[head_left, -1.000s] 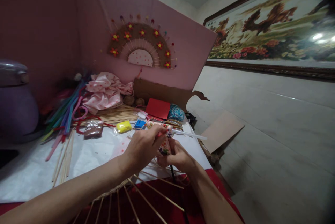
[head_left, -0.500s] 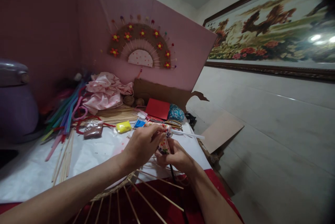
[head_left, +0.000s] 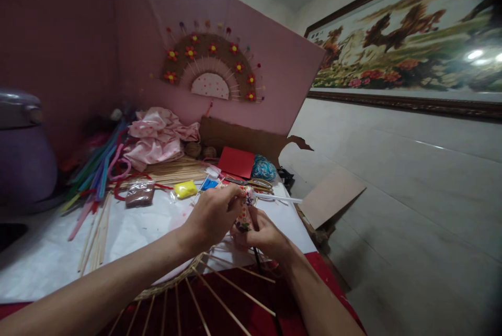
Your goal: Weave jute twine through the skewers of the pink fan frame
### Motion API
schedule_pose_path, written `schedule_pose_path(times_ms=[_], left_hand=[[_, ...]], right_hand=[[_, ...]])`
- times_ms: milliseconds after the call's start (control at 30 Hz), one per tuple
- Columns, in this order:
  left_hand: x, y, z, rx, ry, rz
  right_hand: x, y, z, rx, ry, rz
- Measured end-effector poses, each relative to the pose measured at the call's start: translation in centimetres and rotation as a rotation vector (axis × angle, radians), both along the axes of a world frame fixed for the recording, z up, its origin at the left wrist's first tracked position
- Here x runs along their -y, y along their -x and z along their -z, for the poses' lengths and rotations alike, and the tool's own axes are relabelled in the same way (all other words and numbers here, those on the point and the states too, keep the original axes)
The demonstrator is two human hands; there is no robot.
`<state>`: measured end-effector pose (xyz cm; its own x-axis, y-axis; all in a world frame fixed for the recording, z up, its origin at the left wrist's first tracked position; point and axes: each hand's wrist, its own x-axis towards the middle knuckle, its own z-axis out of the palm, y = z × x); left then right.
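Observation:
A small piece of floral fabric [head_left: 243,216], pale with red, orange and dark flowers, is bunched between my two hands. My left hand [head_left: 214,215] pinches its upper left part, fingers closed. Lower down, my right hand [head_left: 264,234] grips the other side between thumb and fingers. Much of the fabric is hidden by the fingers. A white stick [head_left: 278,198] juts out to the right just behind it; I cannot tell whether it is joined to the fabric. Beneath my forearms lies a half-round woven piece [head_left: 167,290] with thin sticks fanning toward me.
Behind my hands lie scissors [head_left: 261,184], a red card [head_left: 236,162], blue yarn [head_left: 264,167], a yellow packet [head_left: 185,189] and a brown packet [head_left: 140,193]. Pipe cleaners [head_left: 102,168] and pink cloth [head_left: 157,137] sit left. A decorated cardboard arch [head_left: 213,48] hangs on the pink board.
Both hands keep their hold and have barely moved. The fabric's upper edge has shifted slightly between the fingers, and the white stick's tip sits a little further left and higher.

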<state>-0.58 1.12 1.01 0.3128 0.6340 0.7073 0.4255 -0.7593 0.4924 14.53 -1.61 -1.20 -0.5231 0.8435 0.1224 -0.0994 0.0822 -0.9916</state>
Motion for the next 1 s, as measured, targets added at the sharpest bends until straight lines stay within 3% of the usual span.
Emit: schedule_pose_path(times_ms=[267,567,767,1000], left_hand=[[-0.1,0.6,-0.4,0.029,0.020,-0.059],[0.2,0.2,-0.5,-0.007,0.248,0.043],[-0.3,0.2,-0.2,-0.027,0.331,0.137],[-0.8,0.0,-0.2,-0.001,0.438,0.138]], right_hand=[[-0.5,-0.6,0.6,-0.130,0.043,-0.060],[-0.7,-0.7,0.7,-0.123,-0.014,-0.008],[-0.6,-0.6,0.4,-0.014,-0.059,0.044],[-0.2,-0.1,-0.3,0.091,-0.094,0.090]])
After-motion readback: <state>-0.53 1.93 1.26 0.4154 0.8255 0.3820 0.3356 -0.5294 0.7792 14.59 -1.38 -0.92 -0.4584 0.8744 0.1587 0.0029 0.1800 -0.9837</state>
